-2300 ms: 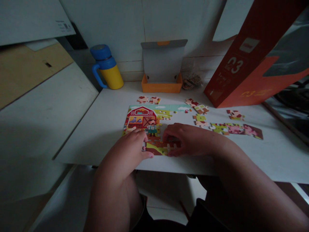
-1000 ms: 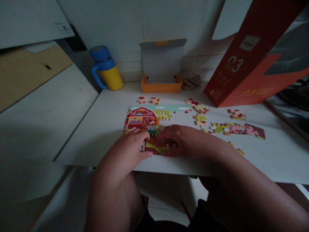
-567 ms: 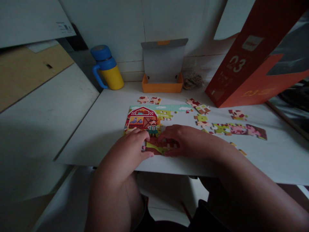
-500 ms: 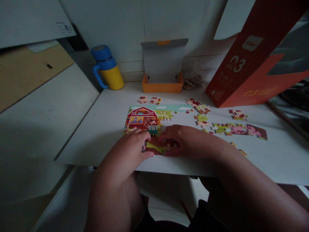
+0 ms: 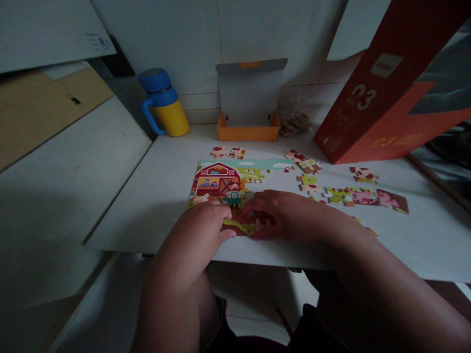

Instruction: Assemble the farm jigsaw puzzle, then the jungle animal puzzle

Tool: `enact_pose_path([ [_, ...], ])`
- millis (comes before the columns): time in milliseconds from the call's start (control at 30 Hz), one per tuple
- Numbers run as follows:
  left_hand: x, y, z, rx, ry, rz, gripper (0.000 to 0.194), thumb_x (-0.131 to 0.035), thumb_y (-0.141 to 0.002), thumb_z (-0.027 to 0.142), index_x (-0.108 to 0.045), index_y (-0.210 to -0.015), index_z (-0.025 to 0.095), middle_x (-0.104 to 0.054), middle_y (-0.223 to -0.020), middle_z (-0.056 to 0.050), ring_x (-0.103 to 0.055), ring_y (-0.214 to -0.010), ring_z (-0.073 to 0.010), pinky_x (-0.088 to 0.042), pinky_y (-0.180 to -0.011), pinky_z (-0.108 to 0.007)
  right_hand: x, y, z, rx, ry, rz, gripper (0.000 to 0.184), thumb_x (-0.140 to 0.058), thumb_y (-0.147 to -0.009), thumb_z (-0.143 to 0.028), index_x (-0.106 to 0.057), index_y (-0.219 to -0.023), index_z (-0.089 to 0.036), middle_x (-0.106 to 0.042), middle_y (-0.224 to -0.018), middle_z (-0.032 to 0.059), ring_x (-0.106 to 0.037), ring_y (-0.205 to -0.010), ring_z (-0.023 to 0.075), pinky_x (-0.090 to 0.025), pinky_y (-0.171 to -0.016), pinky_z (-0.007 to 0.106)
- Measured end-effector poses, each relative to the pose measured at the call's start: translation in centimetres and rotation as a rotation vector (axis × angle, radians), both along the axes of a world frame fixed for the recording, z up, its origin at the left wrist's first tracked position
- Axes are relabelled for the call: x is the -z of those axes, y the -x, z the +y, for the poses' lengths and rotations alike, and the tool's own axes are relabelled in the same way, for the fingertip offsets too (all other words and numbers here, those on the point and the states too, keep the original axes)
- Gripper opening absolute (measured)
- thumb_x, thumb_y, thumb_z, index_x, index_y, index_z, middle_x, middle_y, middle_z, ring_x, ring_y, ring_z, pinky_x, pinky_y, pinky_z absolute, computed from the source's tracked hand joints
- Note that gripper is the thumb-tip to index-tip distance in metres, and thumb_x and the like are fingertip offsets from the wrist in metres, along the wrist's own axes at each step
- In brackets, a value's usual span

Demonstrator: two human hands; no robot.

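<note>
A partly joined jigsaw puzzle with a red barn and a farmer lies flat near the table's front edge. My left hand grips its lower left part, thumb at the front edge and fingers bent over the top. My right hand has thumb and fingers around a brown puzzle section with a white fence, up against the barn part. The palm side of each hand and some pieces under the fingers are hidden. Beyond the right wrist lies a joined strip of puzzle pieces with pink pigs.
Loose puzzle pieces lie right of the puzzle, and two pieces lie behind it. At the back stand a blue-yellow jug, an open orange box and a plastic bag of pieces. A tall red box stands right.
My right hand has moved a little left with the fence section, closing it against the rest of the puzzle. My left hand has shifted slightly right, its thumb and fingers closer together.
</note>
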State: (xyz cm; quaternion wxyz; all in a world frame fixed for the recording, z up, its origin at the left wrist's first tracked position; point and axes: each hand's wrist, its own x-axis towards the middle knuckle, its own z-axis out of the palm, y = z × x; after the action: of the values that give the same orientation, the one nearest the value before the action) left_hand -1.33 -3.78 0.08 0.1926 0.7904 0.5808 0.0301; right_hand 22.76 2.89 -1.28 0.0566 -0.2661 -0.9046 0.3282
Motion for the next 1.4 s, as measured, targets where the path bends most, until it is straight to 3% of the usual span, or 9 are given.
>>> enact_pose_path([
  [200,0.0,-0.2,-0.3,-0.058,0.020,-0.001,0.011,-0.079,-0.089,0.032,-0.076,-0.095,0.023,-0.078,-0.099,-0.005,-0.070,-0.092,-0.0281,-0.050,-0.081,-0.039,0.3,0.0,0.1,-0.004,-0.004,-0.002,0.045,-0.081,-0.088,-0.038,-0.075,-0.131,-0.027,-0.077,-0.119,0.0073,-0.069,-0.103,0.0246,-0.049,-0.089,0.035],
  [433,0.2,-0.4,-0.5,-0.019,-0.070,-0.026,0.022,-0.083,-0.086,0.025,-0.076,-0.107,0.021,-0.074,-0.119,-0.008,-0.069,-0.110,-0.0297,-0.052,-0.100,-0.044,0.2,0.1,0.0,-0.006,-0.002,0.021,0.046,-0.079,-0.090,-0.038,-0.074,-0.134,-0.028,-0.077,-0.120,0.0062,-0.069,-0.104,0.0242,-0.048,-0.090,0.034],
  [767,0.3,-0.8,-0.6,0.005,-0.062,-0.042,0.018,-0.084,-0.087,0.023,-0.075,-0.103,0.021,-0.071,-0.120,-0.007,-0.068,-0.109,-0.0280,-0.052,-0.104,-0.046,-0.5,0.2,-0.2,0.052,-0.023,-0.088,0.033,-0.079,-0.087,-0.041,-0.072,-0.112,-0.020,-0.074,-0.106,0.0079,-0.063,-0.087,0.0215,-0.044,-0.075,0.032],
  [1400,0.3,-1.5,-1.0,0.013,-0.070,-0.050,0.016,-0.078,-0.090,0.016,-0.077,-0.104,0.023,-0.071,-0.118,-0.007,-0.068,-0.111,-0.0290,-0.056,-0.100,-0.047,-0.2,0.1,-0.1,0.044,-0.028,-0.081,0.032,-0.078,-0.089,-0.046,-0.071,-0.107,-0.021,-0.072,-0.100,0.0061,-0.058,-0.079,0.0181,-0.037,-0.070,0.030],
])
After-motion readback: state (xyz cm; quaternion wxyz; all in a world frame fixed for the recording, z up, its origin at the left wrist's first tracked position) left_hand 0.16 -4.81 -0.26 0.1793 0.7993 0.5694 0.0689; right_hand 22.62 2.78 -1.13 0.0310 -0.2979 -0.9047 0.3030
